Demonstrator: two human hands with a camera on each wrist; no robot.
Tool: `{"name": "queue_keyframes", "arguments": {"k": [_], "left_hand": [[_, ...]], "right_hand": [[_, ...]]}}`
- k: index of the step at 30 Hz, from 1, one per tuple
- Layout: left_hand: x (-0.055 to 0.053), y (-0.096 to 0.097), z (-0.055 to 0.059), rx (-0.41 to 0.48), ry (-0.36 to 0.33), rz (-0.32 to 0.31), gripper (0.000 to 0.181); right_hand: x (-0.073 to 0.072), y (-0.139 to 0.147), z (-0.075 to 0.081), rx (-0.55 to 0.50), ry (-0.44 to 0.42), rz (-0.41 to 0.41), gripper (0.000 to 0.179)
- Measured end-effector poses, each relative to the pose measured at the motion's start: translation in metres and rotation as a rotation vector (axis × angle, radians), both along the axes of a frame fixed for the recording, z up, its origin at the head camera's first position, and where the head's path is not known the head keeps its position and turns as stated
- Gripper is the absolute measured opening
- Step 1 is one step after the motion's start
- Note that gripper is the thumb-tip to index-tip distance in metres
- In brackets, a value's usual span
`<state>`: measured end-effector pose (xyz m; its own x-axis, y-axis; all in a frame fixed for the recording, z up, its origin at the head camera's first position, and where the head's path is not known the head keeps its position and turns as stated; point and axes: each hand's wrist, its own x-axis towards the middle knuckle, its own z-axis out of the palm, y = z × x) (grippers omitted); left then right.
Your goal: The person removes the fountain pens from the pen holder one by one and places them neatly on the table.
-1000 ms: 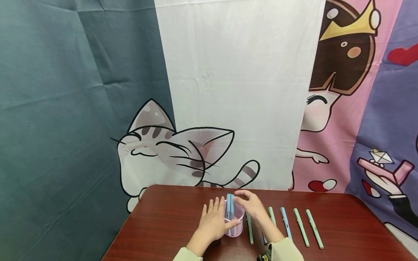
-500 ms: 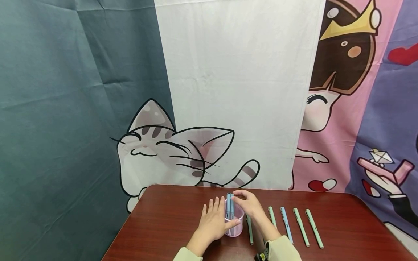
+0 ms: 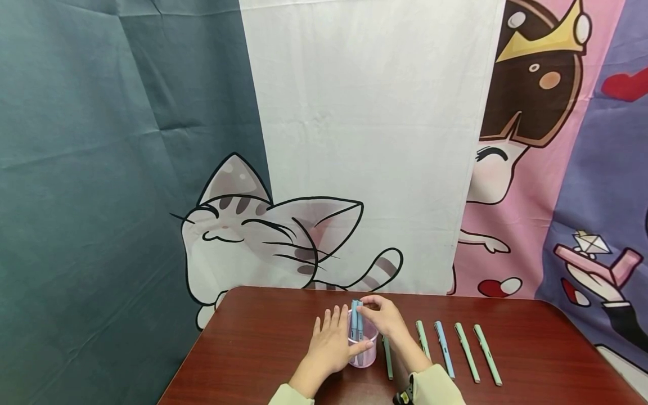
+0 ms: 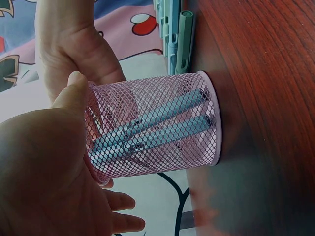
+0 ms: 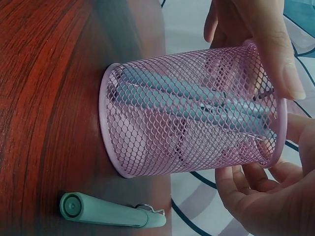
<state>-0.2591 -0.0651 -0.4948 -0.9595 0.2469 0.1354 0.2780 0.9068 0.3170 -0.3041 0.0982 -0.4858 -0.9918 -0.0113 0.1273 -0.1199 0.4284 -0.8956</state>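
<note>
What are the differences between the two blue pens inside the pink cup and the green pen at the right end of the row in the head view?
Colour: the blue pens are light blue, while the rightmost green pen is pale green.
Pose: the blue pens lean inside the mesh cup; the green pen lies on the table.
Spacing: the blue pens stand close together; the green pen lies apart from the next pen.
Shared: all are slim.

No readable text, labels or numbers anywhere
</note>
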Motion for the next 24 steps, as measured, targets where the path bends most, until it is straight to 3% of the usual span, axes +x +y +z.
{"name": "queue_keyframes", "arguments": {"k": [12, 24], "left_hand": [[0.0006, 0.0008, 0.0009, 0.004, -0.002, -0.005, 0.108], [0.0003, 0.0, 0.0005, 0.024, -0.019, -0.003, 0.109]], "right_hand": [[-0.0023, -0.0013, -0.0013, 0.099, -0.041, -0.052, 0.028], [0.0013, 0.0009, 0.0018, 0.074, -0.009, -0.034, 0.03]]}}
